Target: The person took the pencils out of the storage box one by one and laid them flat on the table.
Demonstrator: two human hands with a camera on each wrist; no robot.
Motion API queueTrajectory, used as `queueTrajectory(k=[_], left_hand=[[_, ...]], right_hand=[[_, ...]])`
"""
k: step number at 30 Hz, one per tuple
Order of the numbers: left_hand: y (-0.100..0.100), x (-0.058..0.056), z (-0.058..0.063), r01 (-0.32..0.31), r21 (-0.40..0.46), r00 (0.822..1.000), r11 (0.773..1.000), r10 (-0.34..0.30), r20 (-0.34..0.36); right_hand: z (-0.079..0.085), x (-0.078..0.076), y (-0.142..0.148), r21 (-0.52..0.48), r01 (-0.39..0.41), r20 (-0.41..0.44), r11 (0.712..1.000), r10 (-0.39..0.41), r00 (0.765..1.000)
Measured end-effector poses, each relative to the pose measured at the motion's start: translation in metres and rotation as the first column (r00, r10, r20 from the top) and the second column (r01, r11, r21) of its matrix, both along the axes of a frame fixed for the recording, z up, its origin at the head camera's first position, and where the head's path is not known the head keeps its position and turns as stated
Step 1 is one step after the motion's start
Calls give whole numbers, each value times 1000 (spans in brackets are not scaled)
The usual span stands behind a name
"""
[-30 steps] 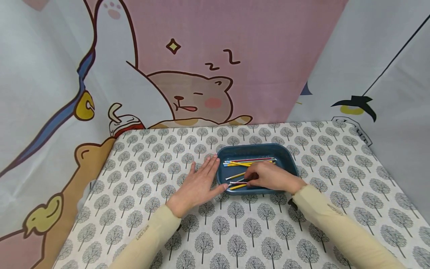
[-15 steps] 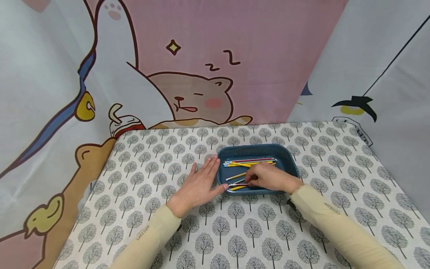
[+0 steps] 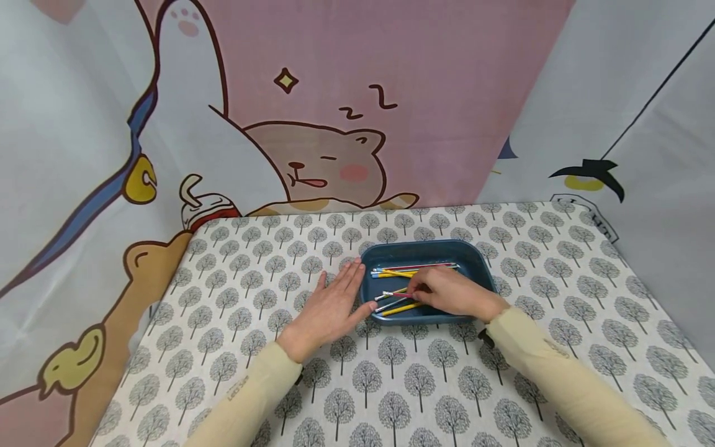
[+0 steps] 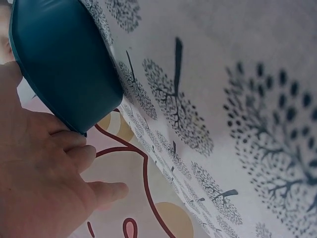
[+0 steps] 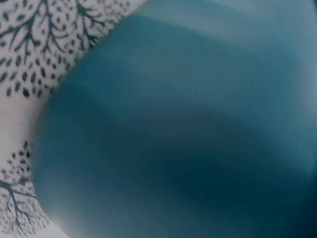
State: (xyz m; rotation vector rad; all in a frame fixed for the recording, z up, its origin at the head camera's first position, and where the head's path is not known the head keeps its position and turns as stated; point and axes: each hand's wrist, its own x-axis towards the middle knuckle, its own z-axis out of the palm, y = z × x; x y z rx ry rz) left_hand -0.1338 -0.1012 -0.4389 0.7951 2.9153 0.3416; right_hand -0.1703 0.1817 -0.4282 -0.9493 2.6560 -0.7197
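A dark blue plastic bin (image 3: 420, 320) stands on the table with several pencils inside. My right hand (image 3: 449, 292) reaches into it and pinches a red pencil (image 3: 401, 295), whose pale end sticks out leftward; the fingers hide its rest. Just under it lie a yellow pencil (image 3: 401, 309) and a grey one. A bunch of pencils (image 3: 391, 273), yellow and red, lies along the far side. With fingers extended, my left hand (image 3: 328, 310) touches the bin's left end; the left wrist view shows this too. Only the blurred bin wall (image 5: 173, 99) and cloth fill the right wrist view.
A white cloth with a grey tree print (image 3: 391, 372) covers the table. Printed curtains (image 3: 447, 93) with cartoon animals hang behind it and along both sides.
The red pencil has risen off the near pencils and moved slightly away from the bin's near side, in my right hand. My left hand has stayed at the bin's left end.
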Motion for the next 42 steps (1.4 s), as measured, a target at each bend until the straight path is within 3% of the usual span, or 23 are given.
queueTrajectory(k=[5, 14, 21, 28, 36, 42], left_hand=[[0, 0, -1, -10, 7, 1000, 1000, 10, 5], [-1, 0, -2, -9, 12, 1000, 1000, 9, -6], [-2, 0, -2, -6, 9, 1000, 1000, 6, -10], [-1, 0, -4, -3, 27, 1000, 1000, 4, -15], [0, -1, -4, -2, 26, 1000, 1000, 2, -17], [1, 0, -4, 3, 22, 1000, 1000, -3, -14]], right_hand=[[12, 6, 3, -16, 38, -56, 999, -38, 998], [40, 18, 16, -143, 35, -175, 989, -60, 983], [63, 27, 35, -196, 39, -280, 980, -94, 955], [78, 34, 62, -178, 126, -330, 976, -180, 927], [75, 33, 95, -195, 195, -362, 961, -255, 897], [64, 27, 120, -206, 265, -314, 942, -320, 894]])
